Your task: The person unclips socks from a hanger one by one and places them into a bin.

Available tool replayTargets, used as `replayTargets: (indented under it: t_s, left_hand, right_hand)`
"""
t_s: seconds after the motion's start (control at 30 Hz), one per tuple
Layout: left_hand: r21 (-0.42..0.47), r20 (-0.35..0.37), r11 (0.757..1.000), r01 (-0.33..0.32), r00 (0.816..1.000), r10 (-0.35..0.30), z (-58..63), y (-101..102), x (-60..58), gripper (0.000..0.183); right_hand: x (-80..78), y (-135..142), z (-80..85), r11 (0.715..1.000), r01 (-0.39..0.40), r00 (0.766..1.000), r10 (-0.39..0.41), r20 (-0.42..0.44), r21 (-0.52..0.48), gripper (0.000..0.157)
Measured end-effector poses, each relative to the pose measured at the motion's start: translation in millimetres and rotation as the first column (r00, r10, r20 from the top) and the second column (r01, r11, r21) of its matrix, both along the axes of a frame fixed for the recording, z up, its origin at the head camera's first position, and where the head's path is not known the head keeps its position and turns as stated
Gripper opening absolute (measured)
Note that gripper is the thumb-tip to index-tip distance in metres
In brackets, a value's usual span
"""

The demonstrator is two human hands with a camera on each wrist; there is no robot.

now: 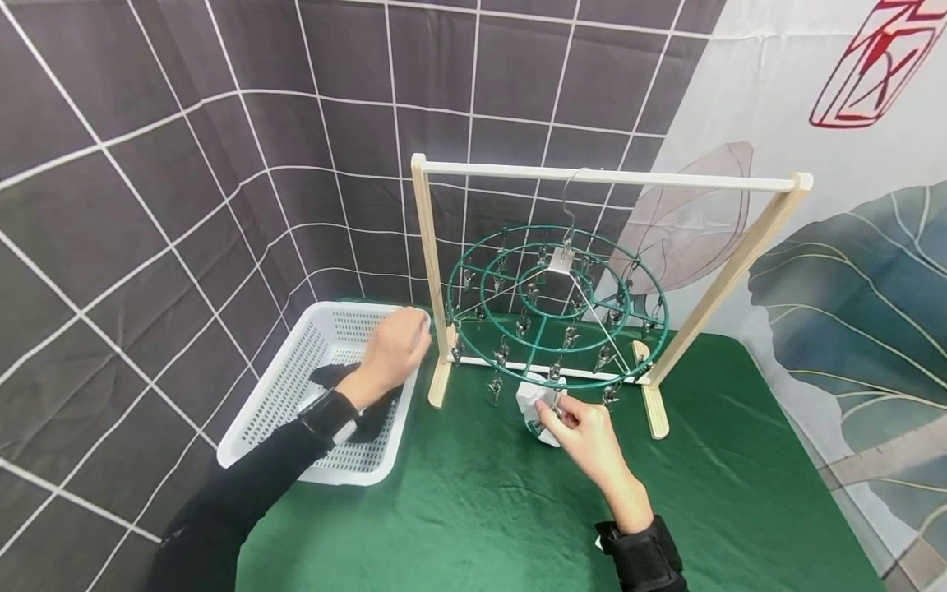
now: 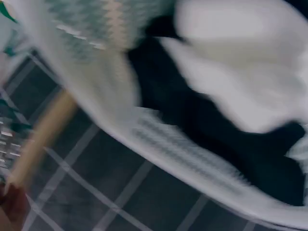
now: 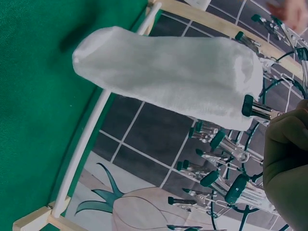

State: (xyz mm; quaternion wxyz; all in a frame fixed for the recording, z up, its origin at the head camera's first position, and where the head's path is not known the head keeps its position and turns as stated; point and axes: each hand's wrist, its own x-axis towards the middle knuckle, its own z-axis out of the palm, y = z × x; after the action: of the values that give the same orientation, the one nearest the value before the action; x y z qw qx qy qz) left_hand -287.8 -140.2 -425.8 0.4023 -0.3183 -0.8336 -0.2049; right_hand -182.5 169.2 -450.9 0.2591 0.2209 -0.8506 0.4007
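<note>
A white sock (image 3: 168,77) hangs from a metal clip with dark green tips (image 3: 260,109) under the round green drying hanger (image 1: 543,316). At the clip, my right hand (image 1: 588,436) pinches its handle between thumb and fingers; the sock's top edge lies in the clip's tips. My left hand (image 1: 392,349) is over the right rim of the white basket (image 1: 266,395), fingers loosely bent, with nothing showing in them. Inside the basket lie black cloth (image 2: 168,91) and white cloth (image 2: 250,62), blurred in the left wrist view.
The hanger hooks over the white bar of a wooden stand (image 1: 607,173), whose feet rest on the green tabletop (image 1: 473,510). Several other clips (image 1: 570,335) dangle from its rings. Behind stands a dark grid-patterned backdrop (image 1: 355,140).
</note>
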Motion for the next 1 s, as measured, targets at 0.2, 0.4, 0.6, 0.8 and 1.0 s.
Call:
replayTargets:
  t_s: [0.2,0.4,0.6,0.8,1.0]
  left_hand:
    - [-0.038,-0.206,0.946,0.321,0.924,-0.322,19.3,52,28.6,0.023]
    - [-0.215,-0.173,0.923,0.318,0.918,-0.357,19.8,81,43.0,0.03]
    - [-0.257,-0.15,0.914,0.313,0.922,-0.358,14.4,85,50.8,0.029]
    - [-0.203,-0.126,0.915,0.348,0.918,-0.377,16.9,84,57.9,0.022]
    - [-0.178,-0.126,0.917,0.358,0.915,-0.382,22.2,85,60.6,0.02]
  right_hand:
    - [-0.1,-2,1.5,0.999,-0.042,0.999,0.041,-0.035,-0.015,0.046]
    - [0.7,-6,1.8,0.995,-0.091,0.993,0.088,-0.073,-0.033,0.047]
    - [5.8,-4,-3.4,0.995,-0.098,0.995,0.099,0.025,-0.027,0.043]
    - [12.2,9,-18.8,0.99,-0.077,0.997,0.079,0.011,-0.118,0.02]
    - [4.8,12,-22.8,0.97,0.157,0.988,-0.156,0.019,-0.186,0.015]
